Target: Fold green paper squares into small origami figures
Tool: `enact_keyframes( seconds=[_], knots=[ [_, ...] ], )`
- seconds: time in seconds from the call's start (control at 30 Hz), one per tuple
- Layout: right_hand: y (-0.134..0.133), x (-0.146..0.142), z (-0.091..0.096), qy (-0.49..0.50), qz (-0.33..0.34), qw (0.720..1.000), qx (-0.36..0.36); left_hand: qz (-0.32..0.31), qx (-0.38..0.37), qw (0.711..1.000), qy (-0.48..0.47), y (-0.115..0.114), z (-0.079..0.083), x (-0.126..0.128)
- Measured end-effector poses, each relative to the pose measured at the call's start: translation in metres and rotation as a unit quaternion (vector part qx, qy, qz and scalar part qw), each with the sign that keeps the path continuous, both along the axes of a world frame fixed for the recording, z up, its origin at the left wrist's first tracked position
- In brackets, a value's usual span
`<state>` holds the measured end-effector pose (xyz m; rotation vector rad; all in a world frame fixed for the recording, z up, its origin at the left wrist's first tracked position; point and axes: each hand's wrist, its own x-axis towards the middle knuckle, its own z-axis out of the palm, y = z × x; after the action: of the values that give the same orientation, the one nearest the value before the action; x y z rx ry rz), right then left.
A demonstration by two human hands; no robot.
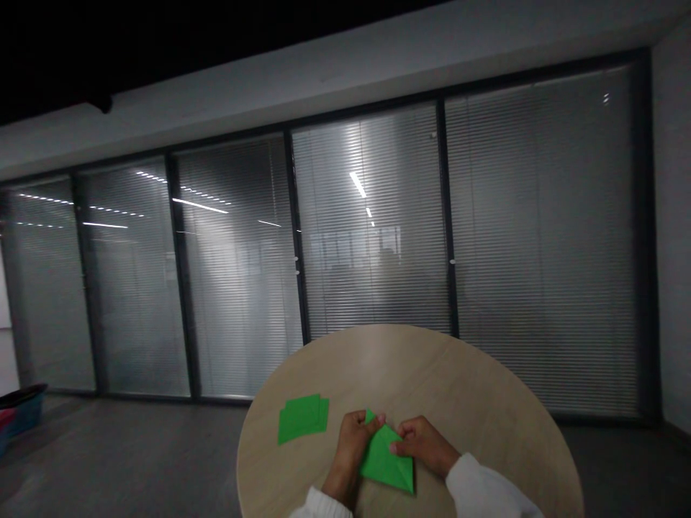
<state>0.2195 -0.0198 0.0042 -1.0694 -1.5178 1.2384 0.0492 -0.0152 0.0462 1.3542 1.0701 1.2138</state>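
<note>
At a round, pale wood-grain tabletop (410, 363), you hold a folded green paper sheet (384, 464) over the near half. Your left hand (355, 435) is clamped on its upper end, thumb on top; your right hand (425, 442) pinches its right edge between thumb and fingers. To the left lie at least 2 overlapping flat green paper sheets (301, 417). Beyond stand dark-framed glass panels (372, 288) with horizontal blinds (540, 302).

The near sheet (384, 460) looks like smooth matt paper, the table (399, 367) smooth wood, the far panels (372, 280) glossy glass.
</note>
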Motion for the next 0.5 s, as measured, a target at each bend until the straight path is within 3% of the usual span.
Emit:
enact_keyframes(
  seconds=[0.23,0.5],
  knots=[
    [0.0026,0.0006,-0.0036,-0.002,-0.02,1.0,-0.001,-0.067,-0.028,0.997,-0.037,-0.0046,0.0041,-0.0006],
    [-0.0026,-0.0009,0.0035,0.004,0.014,1.0,0.023,-0.049,0.006,0.998,0.027,0.0005,-0.0005,-0.0017]
  ],
)
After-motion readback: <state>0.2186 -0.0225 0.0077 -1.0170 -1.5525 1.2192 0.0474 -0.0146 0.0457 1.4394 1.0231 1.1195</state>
